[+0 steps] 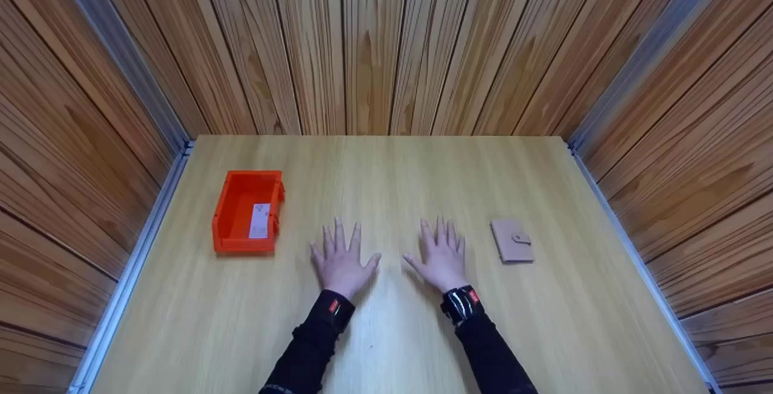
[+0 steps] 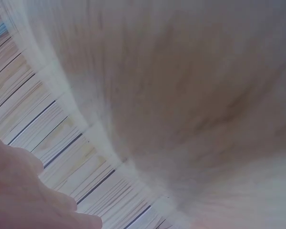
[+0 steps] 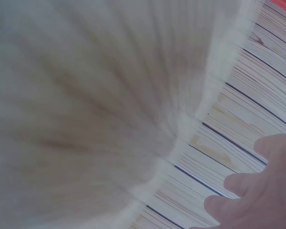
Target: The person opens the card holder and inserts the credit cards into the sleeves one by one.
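Note:
Both hands are spread over the light wooden table in the head view, fingers straight and pointing away from the body. The left hand (image 1: 343,263) holds nothing; an orange plastic bin (image 1: 244,245) with a white label inside stands to its left, apart from it. The right hand (image 1: 442,258) is likewise bare of any object. To its right lies a pinkish snap-closure wallet (image 1: 510,242), not touched. In the left wrist view, the left hand's fingers (image 2: 28,191) show at the lower left. The right hand's fingers (image 3: 267,186) appear at the lower right of the right wrist view.
Wood-plank walls (image 1: 374,49) rise behind the table (image 1: 386,182) and at both sides. Metal rails (image 1: 136,255) run along the table's left and right edges. Each wrist wears a dark band, below which are black sleeves (image 1: 305,352).

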Tool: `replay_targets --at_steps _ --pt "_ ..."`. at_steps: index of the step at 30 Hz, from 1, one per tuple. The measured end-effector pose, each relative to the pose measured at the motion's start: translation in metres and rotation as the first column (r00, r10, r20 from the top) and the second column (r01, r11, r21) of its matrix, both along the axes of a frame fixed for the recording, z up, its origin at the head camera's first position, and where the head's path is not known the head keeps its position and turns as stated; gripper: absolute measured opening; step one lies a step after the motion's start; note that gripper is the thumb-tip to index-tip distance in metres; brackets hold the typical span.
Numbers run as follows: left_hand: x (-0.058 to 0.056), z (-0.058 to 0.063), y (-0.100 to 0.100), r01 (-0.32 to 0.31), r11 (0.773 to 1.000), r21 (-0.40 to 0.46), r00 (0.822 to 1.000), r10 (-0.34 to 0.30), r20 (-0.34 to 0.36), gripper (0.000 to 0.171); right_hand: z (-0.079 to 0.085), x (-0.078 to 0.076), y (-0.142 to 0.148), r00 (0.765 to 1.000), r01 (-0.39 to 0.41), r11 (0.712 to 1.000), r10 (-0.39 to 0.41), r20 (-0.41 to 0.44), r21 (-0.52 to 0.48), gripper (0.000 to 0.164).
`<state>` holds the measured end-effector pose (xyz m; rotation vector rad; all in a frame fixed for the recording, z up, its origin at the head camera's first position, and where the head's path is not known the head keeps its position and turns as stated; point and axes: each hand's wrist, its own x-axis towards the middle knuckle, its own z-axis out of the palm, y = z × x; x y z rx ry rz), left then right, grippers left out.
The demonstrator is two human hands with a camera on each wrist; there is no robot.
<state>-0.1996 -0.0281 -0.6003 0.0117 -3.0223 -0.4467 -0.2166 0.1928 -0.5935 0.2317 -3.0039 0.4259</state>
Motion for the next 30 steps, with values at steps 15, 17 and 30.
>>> replay_targets --at_steps 15,17,30 --pt "-0.003 0.009 0.009 -0.012 0.999 0.033 1.0 0.012 0.015 0.084 0.004 -0.002 0.004 1.0 -0.004 1.0 0.004 0.012 -0.011 0.091" --pt "-0.002 0.009 0.011 -0.012 0.999 0.037 1.0 0.011 0.02 0.084 0.003 -0.002 0.004 1.0 -0.003 1.0 0.004 0.011 -0.011 0.091" --pt "-0.002 0.009 0.028 0.016 0.997 0.079 0.999 -0.018 0.03 0.083 0.007 0.0 0.021 1.0 0.005 0.999 -0.006 -0.015 -0.033 0.088"
